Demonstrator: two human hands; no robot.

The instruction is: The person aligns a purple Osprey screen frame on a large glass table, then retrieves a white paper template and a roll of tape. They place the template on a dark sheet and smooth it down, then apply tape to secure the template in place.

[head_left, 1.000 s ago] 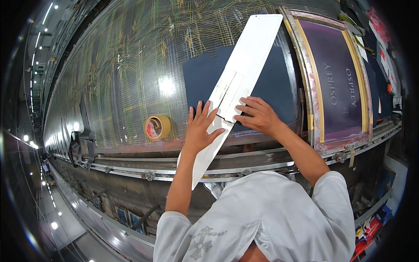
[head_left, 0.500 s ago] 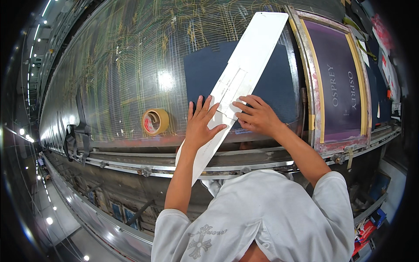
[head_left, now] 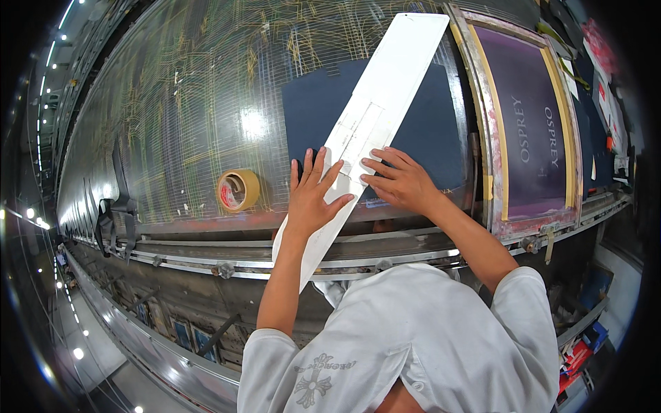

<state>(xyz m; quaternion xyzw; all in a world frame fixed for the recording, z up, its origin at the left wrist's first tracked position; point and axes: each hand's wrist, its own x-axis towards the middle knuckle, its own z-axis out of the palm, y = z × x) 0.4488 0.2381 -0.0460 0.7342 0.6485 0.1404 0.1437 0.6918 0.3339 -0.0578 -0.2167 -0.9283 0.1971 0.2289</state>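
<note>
I saw the left hand (head_left: 312,206) spread flat and the right hand (head_left: 407,183) loosely uncurled, fingers slightly bent; the long white board (head_left: 372,117) slanted between them, under left thumb and right fingertips.

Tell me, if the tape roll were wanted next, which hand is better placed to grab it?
Probably the left hand: the tape roll lies on the table just to its left. The right hand is farther off, at the white board's opposite edge.
</note>
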